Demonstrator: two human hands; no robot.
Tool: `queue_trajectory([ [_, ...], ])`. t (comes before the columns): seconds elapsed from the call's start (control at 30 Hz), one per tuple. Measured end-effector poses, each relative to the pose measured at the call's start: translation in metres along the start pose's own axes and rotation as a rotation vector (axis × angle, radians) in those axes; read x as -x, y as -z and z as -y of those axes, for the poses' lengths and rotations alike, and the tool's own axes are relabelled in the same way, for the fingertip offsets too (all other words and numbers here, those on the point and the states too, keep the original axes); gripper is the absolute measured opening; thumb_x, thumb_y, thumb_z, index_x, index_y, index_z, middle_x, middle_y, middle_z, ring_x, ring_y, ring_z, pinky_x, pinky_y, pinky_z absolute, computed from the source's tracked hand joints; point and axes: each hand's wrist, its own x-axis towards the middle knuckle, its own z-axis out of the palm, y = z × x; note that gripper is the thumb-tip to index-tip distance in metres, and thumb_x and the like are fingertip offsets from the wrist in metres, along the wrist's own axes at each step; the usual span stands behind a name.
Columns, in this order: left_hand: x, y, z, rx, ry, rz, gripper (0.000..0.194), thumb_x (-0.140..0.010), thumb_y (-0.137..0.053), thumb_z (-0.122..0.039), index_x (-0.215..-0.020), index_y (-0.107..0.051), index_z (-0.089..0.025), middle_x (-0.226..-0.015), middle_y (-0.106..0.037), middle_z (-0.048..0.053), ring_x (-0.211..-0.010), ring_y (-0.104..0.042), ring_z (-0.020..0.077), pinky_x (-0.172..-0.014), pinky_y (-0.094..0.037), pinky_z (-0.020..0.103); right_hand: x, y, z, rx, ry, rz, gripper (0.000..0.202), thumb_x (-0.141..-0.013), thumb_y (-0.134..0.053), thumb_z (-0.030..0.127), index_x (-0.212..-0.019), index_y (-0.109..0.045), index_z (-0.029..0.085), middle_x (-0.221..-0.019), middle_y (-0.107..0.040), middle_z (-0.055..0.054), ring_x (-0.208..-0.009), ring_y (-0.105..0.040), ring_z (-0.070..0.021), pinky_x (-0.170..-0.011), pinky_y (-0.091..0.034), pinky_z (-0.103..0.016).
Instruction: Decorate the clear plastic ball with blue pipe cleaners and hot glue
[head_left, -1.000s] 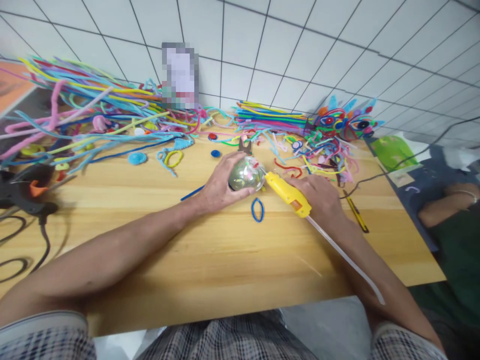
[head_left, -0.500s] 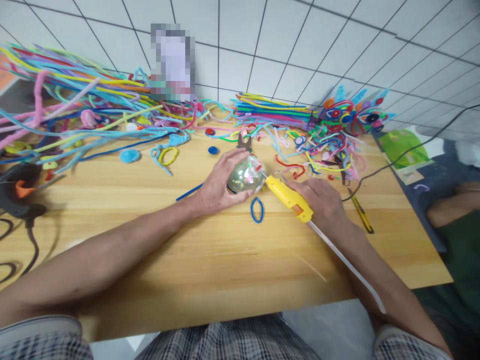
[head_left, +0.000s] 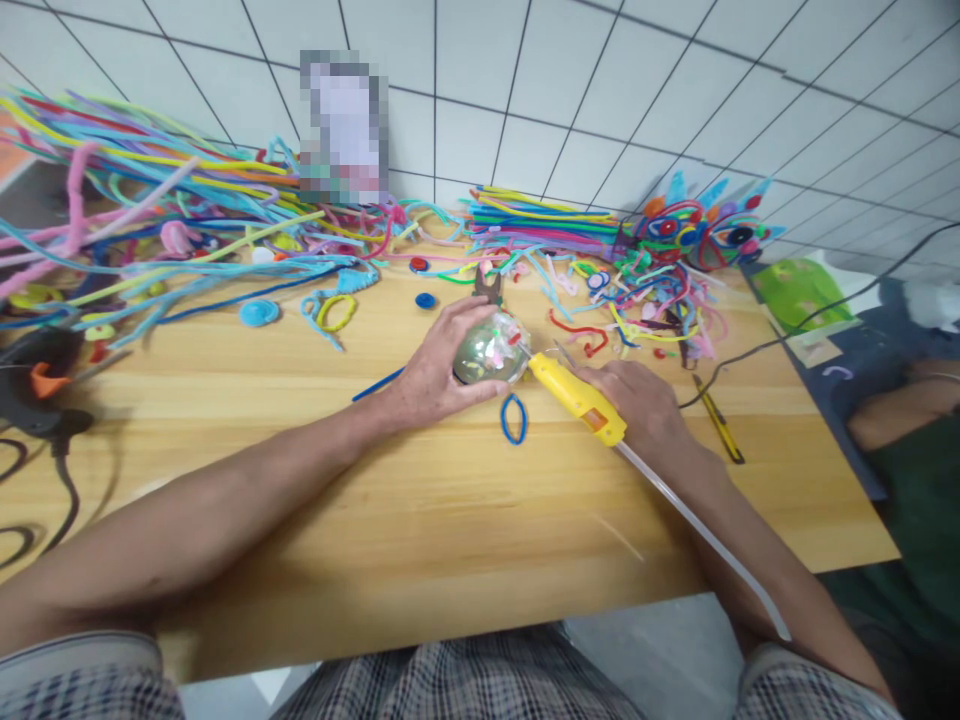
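Observation:
My left hand (head_left: pixel 442 365) is wrapped round a clear, shiny ball (head_left: pixel 480 355) with small coloured bits on or in it. A yellow hot glue gun (head_left: pixel 574 395) is in my right hand (head_left: pixel 637 400), its nozzle at the ball's right side near a small red spot. A long clear glue stick (head_left: pixel 705 545) sticks out of its back end, over my right forearm. Just below the ball lies a blue pipe-cleaner loop (head_left: pixel 514 419). Pliers (head_left: pixel 488 288) lie right behind the ball, partly hidden by it.
Pipe cleaners (head_left: pixel 225 190) are heaped at the back left, with a neat bundle (head_left: pixel 544 220) at the back middle and scraps (head_left: pixel 660 295) right. A colourful mask-like craft piece (head_left: pixel 697 230) leans on the wall. A black glue gun (head_left: pixel 37 375), a yellow cutter (head_left: pixel 718 420) and another person's arm (head_left: pixel 907 405) flank me.
The glue gun's nozzle stays by the ball with almost no movement. The glue stick's rear end has shifted slightly right and down. Both hands keep their hold.

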Motion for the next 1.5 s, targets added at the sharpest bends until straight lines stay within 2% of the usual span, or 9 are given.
queue_trajectory([
  [0.17, 0.0, 0.0, 0.0, 0.014, 0.007, -0.003, 0.091, -0.095, -0.09, -0.056, -0.168, -0.041, -0.033, -0.169, -0.053, 0.019, -0.161, -0.053, 0.0393, -0.134, -0.047, 0.066, 0.004, -0.002, 0.0, -0.005, -0.004, 0.025, 0.028, -0.116, -0.051, 0.022, -0.139, -0.067, 0.018, -0.096, -0.081, -0.01, -0.084, -0.075, -0.0274, -0.074, -0.055, -0.04],
  [0.33, 0.0, 0.0, -0.003, 0.009, 0.017, -0.001, 0.089, -0.095, -0.09, -0.057, -0.168, -0.044, -0.033, -0.169, -0.054, 0.018, -0.162, -0.052, 0.0391, -0.135, -0.046, 0.067, 0.011, -0.006, 0.0, -0.067, -0.093, 0.077, 0.031, -0.113, -0.057, 0.025, -0.14, -0.071, 0.021, -0.096, -0.082, -0.011, -0.086, -0.077, -0.0298, -0.078, -0.057, -0.042],
  [0.53, 0.002, -0.002, -0.003, 0.002, 0.019, -0.01, 0.091, -0.091, -0.093, -0.057, -0.166, -0.047, -0.034, -0.168, -0.055, 0.016, -0.161, -0.054, 0.0395, -0.135, -0.047, 0.067, 0.008, -0.005, 0.001, -0.037, -0.079, 0.057, 0.028, -0.115, -0.051, 0.027, -0.133, -0.071, 0.021, -0.089, -0.08, -0.008, -0.08, -0.076, -0.0273, -0.072, -0.054, -0.039],
  [0.8, 0.001, -0.003, 0.0, 0.031, -0.049, -0.055, 0.089, -0.094, -0.092, -0.055, -0.167, -0.045, -0.034, -0.165, -0.057, 0.017, -0.158, -0.057, 0.0381, -0.131, -0.051, 0.064, 0.011, -0.003, 0.001, -0.044, -0.075, 0.08, 0.03, -0.116, -0.048, 0.031, -0.132, -0.072, 0.019, -0.094, -0.083, -0.01, -0.085, -0.078, -0.0272, -0.076, -0.056, -0.039],
  [1.0, 0.001, 0.0, -0.002, -0.015, 0.01, -0.003, 0.093, -0.09, -0.095, -0.056, -0.167, -0.046, -0.036, -0.168, -0.056, 0.015, -0.16, -0.055, 0.038, -0.134, -0.048, 0.067, 0.012, -0.002, 0.001, -0.05, -0.103, 0.135, 0.037, -0.119, -0.044, 0.039, -0.13, -0.073, 0.019, -0.096, -0.084, -0.011, -0.088, -0.08, -0.026, -0.079, -0.058, -0.038],
  [1.1, 0.001, 0.001, -0.003, 0.001, -0.013, 0.005, 0.091, -0.093, -0.092, -0.057, -0.168, -0.045, -0.034, -0.168, -0.056, 0.016, -0.16, -0.055, 0.0378, -0.134, -0.049, 0.066, 0.013, -0.002, 0.001, -0.065, -0.119, 0.139, 0.039, -0.119, -0.042, 0.041, -0.128, -0.074, 0.02, -0.095, -0.084, -0.01, -0.087, -0.079, -0.0252, -0.078, -0.058, -0.037],
  [1.23, 0.002, 0.002, -0.004, 0.006, -0.019, 0.023, 0.091, -0.094, -0.092, -0.055, -0.169, -0.045, -0.033, -0.17, -0.054, 0.017, -0.162, -0.054, 0.0395, -0.134, -0.048, 0.066, 0.01, 0.001, 0.002, -0.055, -0.124, 0.157, 0.035, -0.119, -0.044, 0.039, -0.125, -0.074, 0.02, -0.093, -0.084, -0.008, -0.082, -0.079, -0.0228, -0.074, -0.056, -0.034],
  [1.4, 0.001, 0.003, -0.006, 0.008, -0.019, 0.026, 0.089, -0.095, -0.091, -0.052, -0.168, -0.046, -0.031, -0.17, -0.054, 0.018, -0.161, -0.054, 0.0387, -0.134, -0.048, 0.064, 0.007, 0.001, 0.0, -0.081, -0.031, 0.062, 0.03, -0.118, -0.048, 0.03, -0.127, -0.073, 0.018, -0.091, -0.084, -0.008, -0.076, -0.078, -0.0229, -0.071, -0.056, -0.034],
  [1.5, 0.0, 0.003, -0.005, 0.02, -0.025, 0.012, 0.085, -0.097, -0.089, -0.053, -0.168, -0.047, -0.03, -0.169, -0.055, 0.017, -0.161, -0.054, 0.0379, -0.134, -0.049, 0.063, 0.011, 0.0, -0.002, -0.071, -0.088, 0.13, 0.031, -0.115, -0.049, 0.029, -0.128, -0.075, 0.017, -0.094, -0.086, -0.01, -0.082, -0.08, -0.0242, -0.076, -0.058, -0.035],
])
